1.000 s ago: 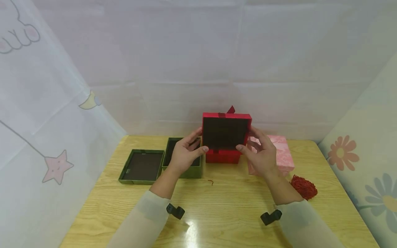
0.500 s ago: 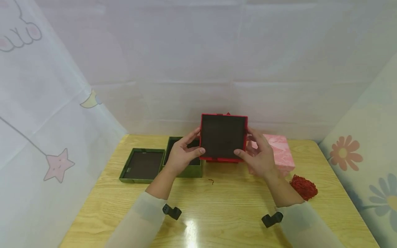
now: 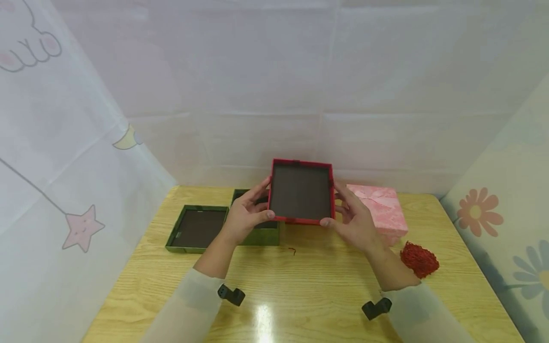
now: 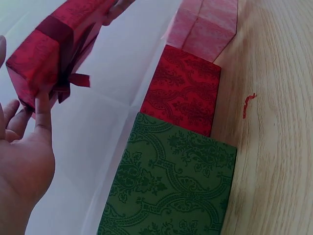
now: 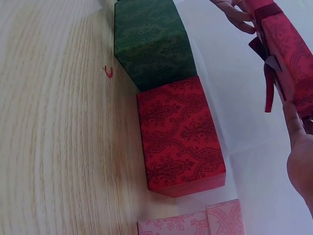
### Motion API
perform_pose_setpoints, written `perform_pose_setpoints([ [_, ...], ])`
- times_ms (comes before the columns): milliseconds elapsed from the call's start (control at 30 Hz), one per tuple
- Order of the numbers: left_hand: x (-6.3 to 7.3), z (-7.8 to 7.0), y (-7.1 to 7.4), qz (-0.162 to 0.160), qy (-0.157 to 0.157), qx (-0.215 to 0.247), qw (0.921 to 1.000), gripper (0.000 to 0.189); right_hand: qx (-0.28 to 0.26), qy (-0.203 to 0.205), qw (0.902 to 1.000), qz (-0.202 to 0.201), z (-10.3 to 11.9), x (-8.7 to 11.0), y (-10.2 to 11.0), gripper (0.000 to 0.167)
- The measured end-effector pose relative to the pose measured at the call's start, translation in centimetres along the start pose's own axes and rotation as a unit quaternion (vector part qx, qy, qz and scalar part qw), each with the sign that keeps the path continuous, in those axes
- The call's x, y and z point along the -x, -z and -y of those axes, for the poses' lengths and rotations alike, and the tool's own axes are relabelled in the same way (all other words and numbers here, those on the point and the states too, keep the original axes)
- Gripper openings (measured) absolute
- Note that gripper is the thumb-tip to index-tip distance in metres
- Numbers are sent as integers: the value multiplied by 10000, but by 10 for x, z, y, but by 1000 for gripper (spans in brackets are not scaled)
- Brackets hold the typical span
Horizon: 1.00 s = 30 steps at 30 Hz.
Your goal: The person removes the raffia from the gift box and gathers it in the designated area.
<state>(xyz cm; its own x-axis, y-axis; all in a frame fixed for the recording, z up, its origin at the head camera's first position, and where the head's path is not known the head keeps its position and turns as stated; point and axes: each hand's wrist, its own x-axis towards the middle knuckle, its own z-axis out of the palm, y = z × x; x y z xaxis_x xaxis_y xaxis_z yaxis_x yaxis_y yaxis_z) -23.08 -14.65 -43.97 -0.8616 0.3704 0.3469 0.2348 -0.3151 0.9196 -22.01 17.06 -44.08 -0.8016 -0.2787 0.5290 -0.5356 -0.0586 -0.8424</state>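
Observation:
Both hands hold a red lid (image 3: 301, 190) up in the air by its sides, its dark inside facing the head camera. My left hand (image 3: 246, 216) grips the left side, with the thumb at the lower corner. On the opposite side my right hand (image 3: 356, 221) has its thumb at the lower right corner. A dark red ribbon (image 5: 270, 66) with a bow shows on the lid's outer face in the wrist views. The red patterned box (image 4: 183, 90) stands on the table, apart from the lid, between a green box (image 4: 166, 181) and a pink box (image 3: 381, 209).
A green lid (image 3: 199, 228) lies inside up, left of the green box. Red shredded paper (image 3: 419, 259) sits in a heap at the right. One small red scrap (image 3: 292, 250) lies on the wooden table (image 3: 300, 290). White cloth (image 3: 257, 95) hangs behind.
The red lid has moved left and a little towards me, carried by both hands. It has turned so that more of its inside faces the head camera.

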Motion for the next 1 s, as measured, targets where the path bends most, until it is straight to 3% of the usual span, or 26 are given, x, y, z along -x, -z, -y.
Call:
perform_pose_setpoints([
  [167,3,1,5,55,1,90,9999,103,30,-90,9997,212,-2,2,-1,105],
  [433,9,-3,10,213,223,244,9992,109,327,-349,9986,231,0,4,-6,107],
  [700,15,-5,11,46,521,-73,9986,102,639,-518,9963,249,0,6,-10,102],
  [1000,20,-7,14,-25,569,-335,9978,98,763,-671,9944,291,3,8,-14,99],
])
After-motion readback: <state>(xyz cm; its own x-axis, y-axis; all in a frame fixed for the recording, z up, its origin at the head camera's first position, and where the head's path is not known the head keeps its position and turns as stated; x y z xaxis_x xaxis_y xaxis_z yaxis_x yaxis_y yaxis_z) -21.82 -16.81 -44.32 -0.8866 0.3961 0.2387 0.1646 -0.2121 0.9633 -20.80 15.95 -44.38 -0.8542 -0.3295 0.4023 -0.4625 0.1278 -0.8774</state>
